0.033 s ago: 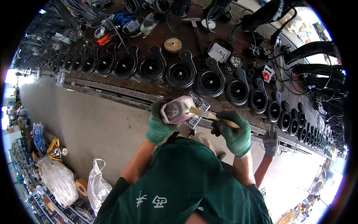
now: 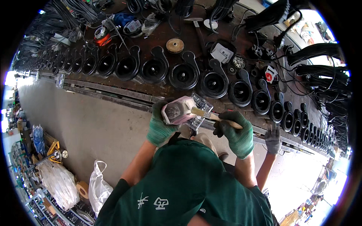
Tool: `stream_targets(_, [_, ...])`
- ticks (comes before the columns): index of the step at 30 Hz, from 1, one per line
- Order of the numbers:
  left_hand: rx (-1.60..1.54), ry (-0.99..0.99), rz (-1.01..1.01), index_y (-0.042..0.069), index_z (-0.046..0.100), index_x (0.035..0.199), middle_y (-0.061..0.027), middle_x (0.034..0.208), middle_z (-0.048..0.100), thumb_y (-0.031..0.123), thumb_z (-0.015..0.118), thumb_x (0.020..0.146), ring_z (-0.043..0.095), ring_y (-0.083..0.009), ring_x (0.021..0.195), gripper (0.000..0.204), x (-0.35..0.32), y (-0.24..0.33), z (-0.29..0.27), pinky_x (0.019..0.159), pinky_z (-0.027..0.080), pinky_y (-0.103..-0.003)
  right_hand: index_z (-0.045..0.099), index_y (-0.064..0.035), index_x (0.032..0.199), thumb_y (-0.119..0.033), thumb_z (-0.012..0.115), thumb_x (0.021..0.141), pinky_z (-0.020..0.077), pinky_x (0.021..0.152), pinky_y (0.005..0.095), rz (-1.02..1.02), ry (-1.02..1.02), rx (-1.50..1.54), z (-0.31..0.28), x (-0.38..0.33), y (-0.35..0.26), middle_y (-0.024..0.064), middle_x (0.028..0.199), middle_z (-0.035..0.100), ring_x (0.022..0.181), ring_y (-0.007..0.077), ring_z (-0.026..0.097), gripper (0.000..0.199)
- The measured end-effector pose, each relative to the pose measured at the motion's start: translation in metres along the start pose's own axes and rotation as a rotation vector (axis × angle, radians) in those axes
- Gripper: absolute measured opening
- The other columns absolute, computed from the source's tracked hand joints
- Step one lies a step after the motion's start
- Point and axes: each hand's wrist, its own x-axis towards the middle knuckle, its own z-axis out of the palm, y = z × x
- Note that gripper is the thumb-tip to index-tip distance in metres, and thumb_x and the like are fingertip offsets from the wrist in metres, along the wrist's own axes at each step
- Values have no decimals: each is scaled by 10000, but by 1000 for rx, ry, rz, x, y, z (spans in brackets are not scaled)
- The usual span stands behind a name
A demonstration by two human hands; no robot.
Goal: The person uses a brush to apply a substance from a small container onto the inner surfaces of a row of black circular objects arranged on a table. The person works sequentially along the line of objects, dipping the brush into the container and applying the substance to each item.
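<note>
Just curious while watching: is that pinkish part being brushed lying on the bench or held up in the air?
Held up: the left hand grips the pinkish part above the floor, short of the bench.

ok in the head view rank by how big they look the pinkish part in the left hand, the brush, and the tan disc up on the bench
1. Pinkish part, though nearest the camera.
2. Brush, long but thin, partly hidden in the right hand.
3. Tan disc, farther off, so unsure.

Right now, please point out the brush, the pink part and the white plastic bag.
brush (image 2: 220, 119), head view, on its wooden handle.
pink part (image 2: 176, 110), head view, on its round face.
white plastic bag (image 2: 98, 187), head view, on its side.
</note>
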Motion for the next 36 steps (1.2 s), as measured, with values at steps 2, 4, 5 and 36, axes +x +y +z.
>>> stream_targets(2, [-76,-14,-59,64,377,1345,-92,1292,536,27,904,688,580,-209,1178,843,6,-9,-13,993,517,-352,651,60,1110,-12,655,902,561,672,292,36,-6,89,14,5,-1,117,847,728,755,160,702,220])
stream_targets(4, [-101,-30,-77,60,375,1342,-85,1267,534,34,913,686,582,-201,1167,849,13,-15,-26,983,521,-340,638,69,1126,-13,649,915,562,662,292,60,6,122,27,11,-1,130,841,722,744,163,695,226])
stream_targets(5, [-87,-40,-65,59,373,1341,-82,1256,533,38,919,683,582,-197,1161,855,17,-18,-33,976,523,-333,633,73,1130,-13,645,920,563,658,294,66,22,112,35,14,1,135,838,719,738,165,691,228])
stream_targets(36, [-430,-20,-301,54,350,1368,-118,1353,539,-51,897,647,589,-231,1225,910,48,-93,-131,1029,530,-384,682,-6,1070,-36,649,950,526,688,250,181,120,-217,83,158,34,55,928,722,771,97,630,129])
